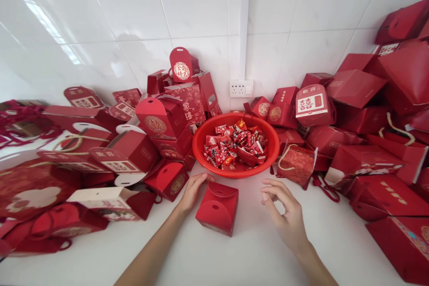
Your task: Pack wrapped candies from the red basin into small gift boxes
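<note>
I see the box (214, 218) on the table (251, 259), near the bowl (234, 172). My right hand (288, 212) is loose, holding nothing. My left hand (192, 192) is loose too, just beside the box.

Bright, soft light with glare upper left

Diffuse light brightens the scene. Glossy white marbled wall tiles (197, 4) mirror white streaks. Shadows on the smooth white tabletop (258, 254) are faint. The small red cardboard box (217, 212) looks fairly sharp; dark-red cardboard boxes (395, 250) at the right edge look stretched.
</note>
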A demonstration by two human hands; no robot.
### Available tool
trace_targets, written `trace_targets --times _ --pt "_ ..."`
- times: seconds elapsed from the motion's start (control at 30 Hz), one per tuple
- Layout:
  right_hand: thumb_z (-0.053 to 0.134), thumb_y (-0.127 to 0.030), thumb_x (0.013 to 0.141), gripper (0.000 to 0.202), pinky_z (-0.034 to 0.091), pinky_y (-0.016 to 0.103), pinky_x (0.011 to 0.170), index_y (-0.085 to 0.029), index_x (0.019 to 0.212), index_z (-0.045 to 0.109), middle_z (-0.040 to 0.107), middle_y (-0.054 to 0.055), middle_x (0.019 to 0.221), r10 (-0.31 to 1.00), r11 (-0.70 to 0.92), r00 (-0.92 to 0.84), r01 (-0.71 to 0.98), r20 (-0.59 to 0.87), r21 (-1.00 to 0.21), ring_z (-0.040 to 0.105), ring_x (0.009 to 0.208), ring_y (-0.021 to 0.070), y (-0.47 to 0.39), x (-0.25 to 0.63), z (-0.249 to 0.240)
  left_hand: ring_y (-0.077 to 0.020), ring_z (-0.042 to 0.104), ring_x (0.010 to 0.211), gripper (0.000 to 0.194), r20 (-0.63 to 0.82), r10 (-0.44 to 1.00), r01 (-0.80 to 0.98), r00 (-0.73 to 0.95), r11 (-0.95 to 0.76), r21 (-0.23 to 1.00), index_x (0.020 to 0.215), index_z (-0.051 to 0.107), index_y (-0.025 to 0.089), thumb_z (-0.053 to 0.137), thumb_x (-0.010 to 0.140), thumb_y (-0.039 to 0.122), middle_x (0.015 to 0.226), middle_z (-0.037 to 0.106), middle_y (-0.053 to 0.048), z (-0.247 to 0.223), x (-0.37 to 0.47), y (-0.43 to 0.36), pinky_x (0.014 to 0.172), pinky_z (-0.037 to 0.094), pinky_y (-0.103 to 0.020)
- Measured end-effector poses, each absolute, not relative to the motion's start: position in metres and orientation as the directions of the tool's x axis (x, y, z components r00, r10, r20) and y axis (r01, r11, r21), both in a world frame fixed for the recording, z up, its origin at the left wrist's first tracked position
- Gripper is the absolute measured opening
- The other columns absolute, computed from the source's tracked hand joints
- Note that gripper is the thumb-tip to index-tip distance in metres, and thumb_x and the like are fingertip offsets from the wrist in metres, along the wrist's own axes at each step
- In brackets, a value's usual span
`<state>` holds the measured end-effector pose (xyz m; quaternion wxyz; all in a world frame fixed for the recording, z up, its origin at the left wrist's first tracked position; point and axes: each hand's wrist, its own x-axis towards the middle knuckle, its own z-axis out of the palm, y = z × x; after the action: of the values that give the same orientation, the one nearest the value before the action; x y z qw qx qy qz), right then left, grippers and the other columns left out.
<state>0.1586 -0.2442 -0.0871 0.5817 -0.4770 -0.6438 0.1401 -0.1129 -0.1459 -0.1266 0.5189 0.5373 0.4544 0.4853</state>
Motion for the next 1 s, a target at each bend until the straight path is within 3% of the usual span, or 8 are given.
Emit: trace_targets --times 0.33,0.63,0.77,0.87,0.93,1.0 --pt "0.059 -0.019 0.093 0.013 0.057 0.026 0.068 -0.021 0.087 0.070 0.071 0.008 0.102 0.771 0.496 0.141 0.478 0.621 -0.725 0.072 0.076 0.0155 -0.244 0.160 -0.088 -0.0235 0.066 0.078 0.047 0.045 0.988 -0.009 0.148 -0.044 0.999 0.069 0.074 0.013 0.066 0.080 0.058 0.076 0.073 -0.010 -0.119 -0.110 -0.150 0.078 0.049 -0.031" --pt "0.059 -0.021 0.094 0.014 0.057 0.025 0.065 -0.020 0.086 0.071 0.070 0.009 0.106 0.781 0.478 0.159 0.472 0.604 -0.741 0.068 0.063 0.0113 -0.240 0.162 -0.091 -0.0284 0.069 0.088 0.053 0.081 0.989 0.066 0.125 -0.090 0.994 0.074 0.076 0.013 0.064 0.077 0.064 0.083 0.076 -0.012 -0.095 -0.109 -0.158 0.088 0.052 -0.036" --pt "0.058 -0.022 0.094 0.015 0.057 0.025 0.062 -0.020 0.085 0.071 0.070 0.009 0.105 0.794 0.462 0.159 0.469 0.586 -0.753 0.067 0.059 0.0108 -0.241 0.160 -0.091 -0.0317 0.069 0.102 0.053 0.045 0.997 0.251 0.056 -0.058 0.966 0.094 0.078 0.014 0.056 0.085 0.062 0.104 0.076 -0.015 -0.060 -0.114 -0.188 0.098 0.053 -0.044" --pt "0.058 -0.022 0.093 0.014 0.058 0.025 0.061 -0.020 0.087 0.071 0.071 0.010 0.105 0.796 0.470 0.151 0.456 0.586 -0.755 0.066 0.058 0.0110 -0.242 0.157 -0.090 -0.0341 0.053 0.134 0.053 0.174 0.982 0.517 0.073 -0.187 0.836 0.130 0.068 0.024 0.059 0.089 0.056 0.143 0.059 -0.013 -0.045 -0.108 -0.226 0.113 0.043 -0.050" --pt "0.059 -0.022 0.093 0.013 0.059 0.026 0.061 -0.020 0.091 0.071 0.071 0.010 0.105 0.791 0.482 0.148 0.450 0.594 -0.752 0.067 0.059 0.0118 -0.244 0.155 -0.088 -0.0375 0.038 0.147 0.067 0.250 0.959 0.659 0.135 -0.275 0.699 0.146 0.055 0.029 0.068 0.085 0.053 0.161 0.038 -0.013 -0.046 -0.097 -0.249 0.116 0.039 -0.055" --pt "0.059 -0.023 0.093 0.012 0.060 0.026 0.062 -0.021 0.097 0.071 0.072 0.009 0.104 0.788 0.487 0.144 0.449 0.599 -0.749 0.067 0.061 0.0129 -0.245 0.153 -0.086 -0.0422 0.033 0.149 0.084 0.266 0.944 0.746 0.196 -0.320 0.584 0.153 0.046 0.030 0.077 0.078 0.049 0.167 0.025 -0.015 -0.054 -0.085 -0.262 0.114 0.041 -0.059"
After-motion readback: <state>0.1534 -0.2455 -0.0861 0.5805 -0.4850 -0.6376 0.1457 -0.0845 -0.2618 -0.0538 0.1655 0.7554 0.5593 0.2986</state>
